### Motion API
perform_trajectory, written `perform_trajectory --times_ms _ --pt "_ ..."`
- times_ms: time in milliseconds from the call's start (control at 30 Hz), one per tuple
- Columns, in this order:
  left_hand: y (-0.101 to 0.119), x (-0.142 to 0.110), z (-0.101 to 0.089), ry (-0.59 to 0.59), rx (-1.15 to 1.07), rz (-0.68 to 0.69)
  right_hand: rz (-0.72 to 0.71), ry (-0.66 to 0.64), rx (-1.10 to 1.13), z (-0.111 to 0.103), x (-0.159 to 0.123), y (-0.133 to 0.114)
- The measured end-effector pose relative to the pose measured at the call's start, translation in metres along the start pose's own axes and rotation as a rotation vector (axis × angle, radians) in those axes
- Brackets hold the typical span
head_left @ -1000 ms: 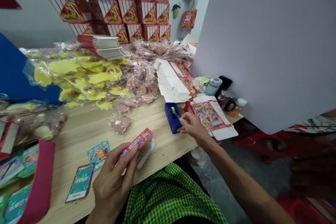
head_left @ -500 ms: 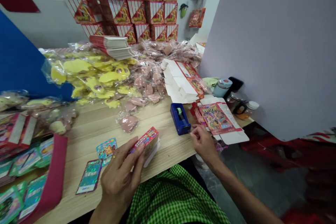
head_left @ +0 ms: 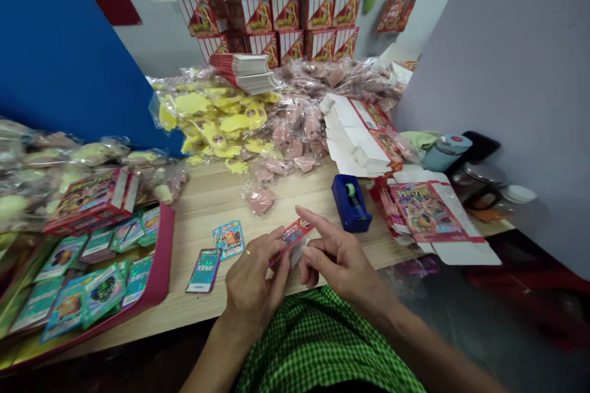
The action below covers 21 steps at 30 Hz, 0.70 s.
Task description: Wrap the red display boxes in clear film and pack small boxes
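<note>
My left hand [head_left: 253, 276] is closed around a small red card box [head_left: 293, 234] above the table's front edge. My right hand [head_left: 338, 258] is at the box's right end, index finger stretched along the far side, thumb and curled fingers by a white flap. Whether tape is between those fingers is too small to see. A blue tape dispenser [head_left: 353, 209] stands just beyond my right hand. Left of my left hand lie a purple-edged card [head_left: 203, 271] and a blue picture card [head_left: 228, 239].
A magenta-sided box [head_left: 159, 258] of cards is at left, with red boxes [head_left: 92, 199] behind. Bagged yellow toys [head_left: 221, 129] and pink toys [head_left: 295, 135] pile at the back. Unfolded cartons [head_left: 433, 215] and a blue cup [head_left: 449, 150] occupy the right. Stacked cartons [head_left: 288, 9] stand behind.
My right hand has moved left from the tape dispenser to the small box. My left hand still holds the box. The view has swung left, showing more of the card-filled box.
</note>
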<state>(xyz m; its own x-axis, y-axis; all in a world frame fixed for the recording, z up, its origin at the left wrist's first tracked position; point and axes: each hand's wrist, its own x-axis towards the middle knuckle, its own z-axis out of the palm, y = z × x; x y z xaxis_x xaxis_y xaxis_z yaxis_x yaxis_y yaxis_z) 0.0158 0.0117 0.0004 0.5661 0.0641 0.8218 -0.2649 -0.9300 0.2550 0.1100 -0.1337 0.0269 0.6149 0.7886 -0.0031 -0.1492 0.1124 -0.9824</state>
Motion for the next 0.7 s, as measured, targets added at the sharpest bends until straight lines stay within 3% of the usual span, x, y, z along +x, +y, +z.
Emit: perform_trajectory --times_ms 100,233,500,600,700 --pt "0.000 -0.001 0.001 0.013 -0.003 -0.015 0.003 0.022 -0.009 0.002 0.007 0.006" --pt "-0.002 0.004 -0.001 -0.105 -0.040 -0.006 0.006 0.064 -0.053 0.002 0.011 0.013" --pt "-0.004 0.025 -0.011 -0.271 -0.229 -0.182 -0.041 0.127 0.071 0.004 0.008 0.020" --pt "-0.001 0.032 -0.008 -0.322 -0.307 -0.341 -0.045 0.143 0.098 0.005 0.008 0.023" --pt "-0.003 0.040 -0.002 -0.364 -0.422 -0.623 -0.063 0.158 0.085 0.005 0.007 0.026"
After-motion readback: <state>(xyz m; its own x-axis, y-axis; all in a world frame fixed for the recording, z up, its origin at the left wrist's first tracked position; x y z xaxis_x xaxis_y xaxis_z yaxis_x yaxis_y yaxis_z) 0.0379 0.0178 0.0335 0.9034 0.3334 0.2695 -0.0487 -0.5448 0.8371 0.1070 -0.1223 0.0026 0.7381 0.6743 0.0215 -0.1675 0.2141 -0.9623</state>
